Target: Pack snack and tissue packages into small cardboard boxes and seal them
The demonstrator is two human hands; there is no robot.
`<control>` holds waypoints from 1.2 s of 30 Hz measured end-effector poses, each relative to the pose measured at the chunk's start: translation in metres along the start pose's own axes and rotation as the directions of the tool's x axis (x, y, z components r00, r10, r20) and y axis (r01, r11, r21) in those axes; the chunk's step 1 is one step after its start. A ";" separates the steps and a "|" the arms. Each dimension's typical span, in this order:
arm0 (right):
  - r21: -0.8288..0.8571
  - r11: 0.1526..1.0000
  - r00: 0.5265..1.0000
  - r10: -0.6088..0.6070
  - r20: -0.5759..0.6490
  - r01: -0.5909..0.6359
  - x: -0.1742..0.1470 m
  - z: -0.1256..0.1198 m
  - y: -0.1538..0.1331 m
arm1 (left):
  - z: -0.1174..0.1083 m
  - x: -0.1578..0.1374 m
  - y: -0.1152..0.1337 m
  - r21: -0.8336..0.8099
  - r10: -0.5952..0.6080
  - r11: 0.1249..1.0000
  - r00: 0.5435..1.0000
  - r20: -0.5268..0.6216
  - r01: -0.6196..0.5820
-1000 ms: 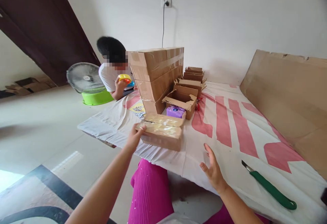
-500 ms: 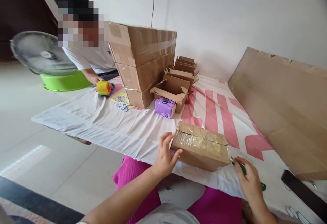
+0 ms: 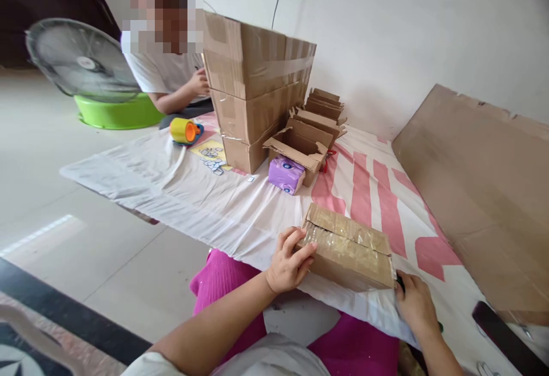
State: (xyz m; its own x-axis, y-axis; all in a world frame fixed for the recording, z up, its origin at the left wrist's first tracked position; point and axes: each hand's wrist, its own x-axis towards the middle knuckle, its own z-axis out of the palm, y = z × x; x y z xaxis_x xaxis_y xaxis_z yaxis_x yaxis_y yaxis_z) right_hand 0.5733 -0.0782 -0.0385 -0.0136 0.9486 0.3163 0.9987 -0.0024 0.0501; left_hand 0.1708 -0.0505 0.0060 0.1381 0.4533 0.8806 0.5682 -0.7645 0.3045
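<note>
A small taped cardboard box lies near the front edge of the cloth-covered table, its brown tape shiny along the top. My left hand grips its left end, fingers bent over the corner. At the right end is my right hand, closed around a green-handled tool. The tool's front is up against the end of the box, and its metal tip is hidden now. Most of the handle lies inside my palm.
Behind stand stacked, taped cartons, opened boxes and a purple packet. A yellow tape roll in a dispenser sits left, near another person. At right are a cardboard sheet and a dark phone-like object.
My right hand has pushed the tool closer against the box's right end, covering its metal tip. My left fingers have closed more onto the box. The other person has let go of the tape dispenser.
</note>
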 end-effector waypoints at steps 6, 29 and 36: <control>-0.166 0.986 0.999 0.007 -0.054 -0.016 -0.007 0.000 -0.010 | -0.003 -0.005 -0.006 -0.234 -0.089 0.969 0.996 -0.011 0.084; -0.201 0.972 0.991 0.131 0.035 -0.122 -0.007 -0.010 -0.019 | 0.006 0.013 -0.059 -0.655 -0.643 -0.167 0.423 0.639 0.737; -0.194 0.972 0.990 0.141 0.033 -0.132 -0.007 -0.009 -0.019 | 0.007 0.022 -0.058 -0.596 -0.646 -0.181 0.363 0.672 0.782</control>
State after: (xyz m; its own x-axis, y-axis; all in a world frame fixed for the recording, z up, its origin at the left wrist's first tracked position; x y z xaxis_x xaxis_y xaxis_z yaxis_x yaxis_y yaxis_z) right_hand 0.5536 -0.0878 -0.0327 0.1285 0.9487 0.2890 0.9633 -0.1887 0.1911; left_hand 0.1469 0.0068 0.0055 0.2283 0.9660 -0.1210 -0.4784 0.2195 0.8503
